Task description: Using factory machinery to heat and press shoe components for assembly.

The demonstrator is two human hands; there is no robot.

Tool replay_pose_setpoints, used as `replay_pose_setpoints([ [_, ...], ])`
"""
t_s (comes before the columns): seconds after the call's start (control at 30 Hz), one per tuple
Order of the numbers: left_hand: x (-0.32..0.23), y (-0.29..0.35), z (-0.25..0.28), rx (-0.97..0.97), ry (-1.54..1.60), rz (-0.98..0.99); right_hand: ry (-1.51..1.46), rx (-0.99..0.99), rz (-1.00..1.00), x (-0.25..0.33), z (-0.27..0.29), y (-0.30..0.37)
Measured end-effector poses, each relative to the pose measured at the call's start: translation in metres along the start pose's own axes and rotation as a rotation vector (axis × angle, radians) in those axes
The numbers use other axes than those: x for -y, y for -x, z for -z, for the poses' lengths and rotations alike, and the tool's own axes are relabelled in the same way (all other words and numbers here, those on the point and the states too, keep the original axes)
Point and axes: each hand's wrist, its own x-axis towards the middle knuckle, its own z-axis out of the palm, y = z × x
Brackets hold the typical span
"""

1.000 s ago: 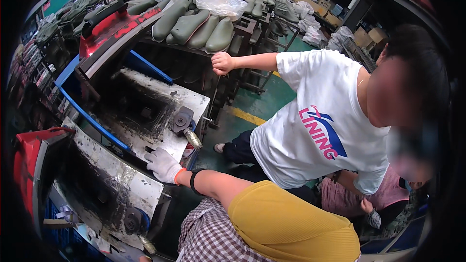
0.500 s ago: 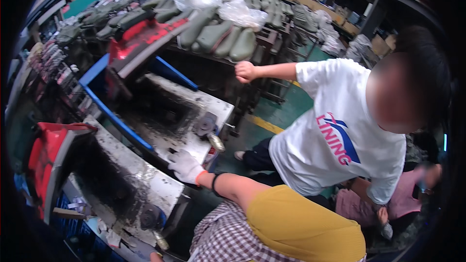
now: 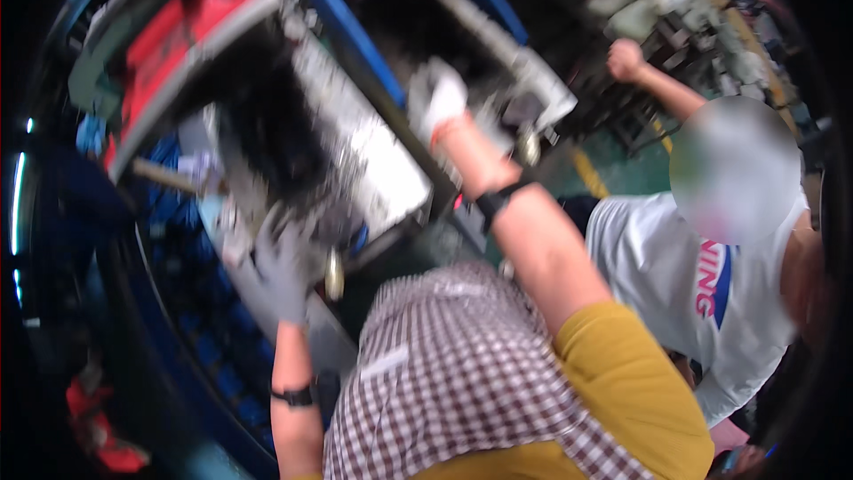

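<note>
My left hand, in a grey glove, has its fingers spread beside the near machine's front corner. Close to its fingertips sits a dark round knob, with a pale yellowish handle below it. I see nothing held in that hand. My right hand, in a white glove with an orange cuff, reaches over the blue frame side of the second machine. Its fingers look bent but are smeared by motion, so any grip is hidden. The near machine has a raised red lid and a worn white top plate.
The second machine's blue frame rises between the two machines. A similar handle juts from its front. A person in a white shirt stands at the right, one arm raised. Green boot-shaped pieces lie at the far right.
The view has swung left, so the machines appear farther right. My left hand has come fully into view, fingers spread. My right hand has moved from the second machine's front corner to its blue frame side.
</note>
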Motion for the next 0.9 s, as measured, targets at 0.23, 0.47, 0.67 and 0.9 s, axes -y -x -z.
replay_pose_setpoints([
  [0.23,-0.055,0.016,-0.076,0.935,1.076,0.662,0.211,-0.024,0.011,-0.032,-0.076,0.044],
  [0.47,-0.071,0.021,-0.093,0.888,1.203,0.748,0.766,0.121,0.632,-0.071,-0.052,0.039],
  [0.67,-0.07,0.046,-0.1,0.868,1.262,0.873,1.812,1.16,1.353,-0.068,-0.053,0.106],
  [0.9,-0.076,0.059,-0.11,0.803,1.404,0.878,1.906,1.601,1.503,-0.075,-0.02,0.099],
])
